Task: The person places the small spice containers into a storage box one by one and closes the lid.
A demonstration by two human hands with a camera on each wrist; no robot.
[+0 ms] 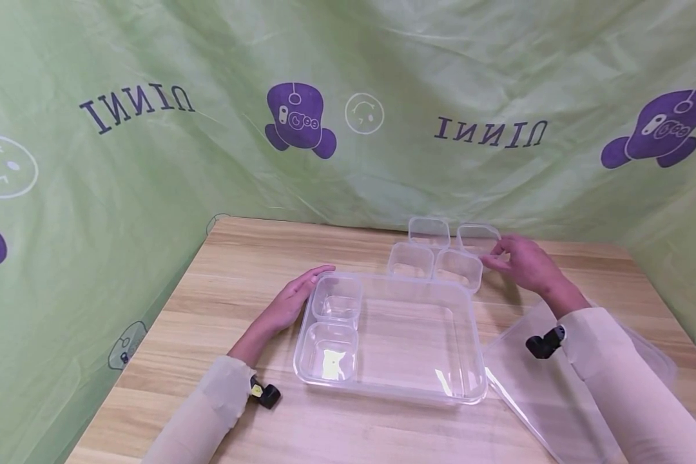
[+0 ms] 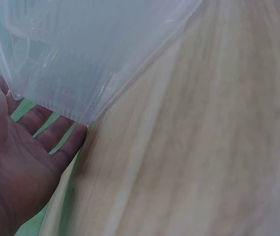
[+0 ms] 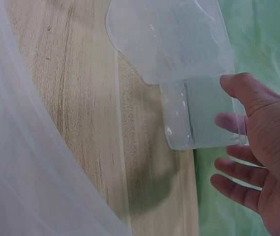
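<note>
My left hand rests with outstretched fingers along the left side of a large clear plastic container; the left wrist view shows its fingers at the container's corner. Inside, on the left, sit two small clear containers, a rear one and a front one. At the back, my right hand reaches to a small clear container. Its thumb and forefinger overlap the rim in the right wrist view, the forefinger showing through the clear wall; the other fingers are spread.
Beside that container stand three more small clear ones, at back left, front left and front right. A large clear lid lies under my right forearm. Green printed curtain surrounds the wooden table.
</note>
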